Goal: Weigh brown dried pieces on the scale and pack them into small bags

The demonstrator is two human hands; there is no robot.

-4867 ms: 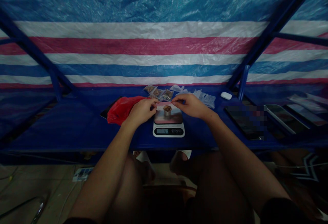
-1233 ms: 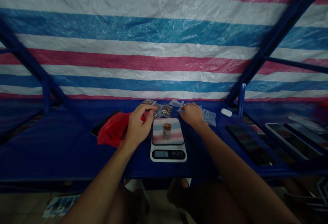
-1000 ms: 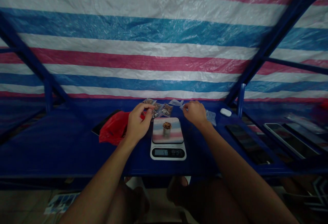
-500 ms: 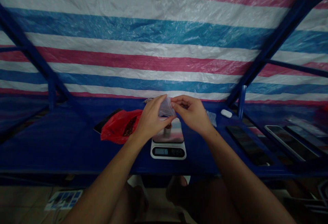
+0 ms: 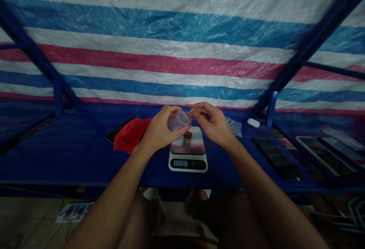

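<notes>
1. The left hand (image 5: 158,131) is curling around a thin clear plastic bag (image 5: 177,120), gripping it just above a digital scale (image 5: 187,164).
2. The right hand (image 5: 212,125) is pinching the bag's edge between its fingertips.
3. The bag is seeming light, soft and slippery, so its edge is offering the surest hold.

The scene is dim and soft, brightest on the striped tarpaulin (image 5: 171,51), whose creases carry a pale sheen. The left hand (image 5: 159,129) and right hand (image 5: 213,125) sit in muted shade, without hard shadows (the blue tabletop (image 5: 57,154) turns quite dark toward its front edge). The phone screens (image 5: 276,157) at far right show faint glare, and wide-angle distortion slants the blue frame bars (image 5: 322,32) near the edges.
</notes>
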